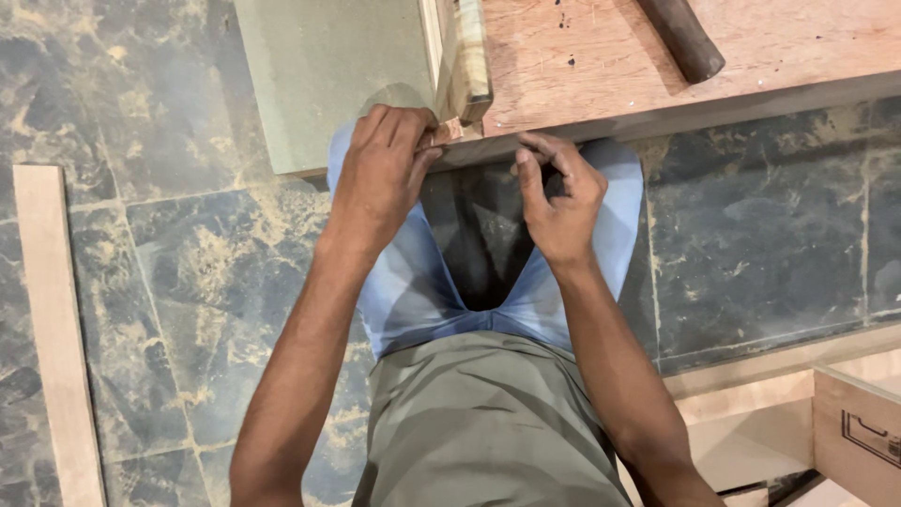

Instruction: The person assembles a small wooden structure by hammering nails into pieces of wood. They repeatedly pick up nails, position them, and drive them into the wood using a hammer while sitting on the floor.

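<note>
Nearest the lens: the person's own torso in a grey-green shirt (479, 422), with light blue trousers (404, 282) over bent knees below it, both forearms reaching forward. Left hand (380, 174): fingers curled and pressed together, tips pinching a small pale wooden piece (449, 130) at the near edge of the plywood board (601, 66); the piece sits at the foot of an upright wooden block (466, 56) standing on that board, apparently touching it. Right hand (558, 202): fingers bent inward, thumb and forefinger brought together just under the board's edge; whether anything is between them cannot be told, the tips being partly hidden. The two hands are near one another, not touching, both at the board's near edge. Board surface reddish-brown, with a few dark specks near the top. A dark cylindrical handle (683, 38) lies on it, well right of the block, angled, its upper end out of view. Left of the block, touching it, a grey-green flat panel (328, 75) lies alongside the plywood. Floor: dark marbled tiles (188, 263) dusted with pale sawdust. A long pale wooden strip (56, 329) lies on the tiles at far left, well apart from the hands. Lower right: a light wooden drawer box (859, 437) with a dark recessed pull on its face, beside pale board edges.
</note>
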A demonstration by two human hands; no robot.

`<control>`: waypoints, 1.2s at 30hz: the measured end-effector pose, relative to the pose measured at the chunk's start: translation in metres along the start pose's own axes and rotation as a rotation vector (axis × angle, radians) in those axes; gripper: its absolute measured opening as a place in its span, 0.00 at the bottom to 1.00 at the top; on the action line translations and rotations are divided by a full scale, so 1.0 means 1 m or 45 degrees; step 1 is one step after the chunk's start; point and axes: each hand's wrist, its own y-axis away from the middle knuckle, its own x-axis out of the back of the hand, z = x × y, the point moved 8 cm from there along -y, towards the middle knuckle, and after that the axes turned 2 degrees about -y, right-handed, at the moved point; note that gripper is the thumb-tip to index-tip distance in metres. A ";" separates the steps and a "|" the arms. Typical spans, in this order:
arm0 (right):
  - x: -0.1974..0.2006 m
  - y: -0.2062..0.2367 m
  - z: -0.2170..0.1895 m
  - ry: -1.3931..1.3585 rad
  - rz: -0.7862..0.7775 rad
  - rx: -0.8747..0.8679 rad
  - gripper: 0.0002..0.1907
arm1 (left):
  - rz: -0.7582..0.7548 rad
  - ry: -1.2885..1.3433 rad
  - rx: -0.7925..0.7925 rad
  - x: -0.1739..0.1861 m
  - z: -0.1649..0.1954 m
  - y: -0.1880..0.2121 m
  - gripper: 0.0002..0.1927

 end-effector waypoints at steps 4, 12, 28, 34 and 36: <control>-0.003 -0.004 0.000 -0.020 -0.014 0.004 0.07 | -0.002 -0.062 -0.091 -0.002 0.001 0.001 0.14; -0.008 -0.009 -0.017 0.240 -0.013 0.281 0.10 | 0.140 0.014 -0.070 -0.016 0.004 -0.004 0.12; -0.036 -0.026 -0.015 0.503 -0.288 0.548 0.15 | 0.201 0.156 -0.015 0.002 -0.006 0.008 0.21; -0.035 -0.026 -0.007 0.448 -0.320 0.566 0.13 | 0.240 0.189 0.074 0.003 -0.020 0.023 0.15; -0.034 -0.027 -0.005 0.424 -0.315 0.556 0.13 | 0.258 0.185 0.075 0.001 -0.021 0.024 0.14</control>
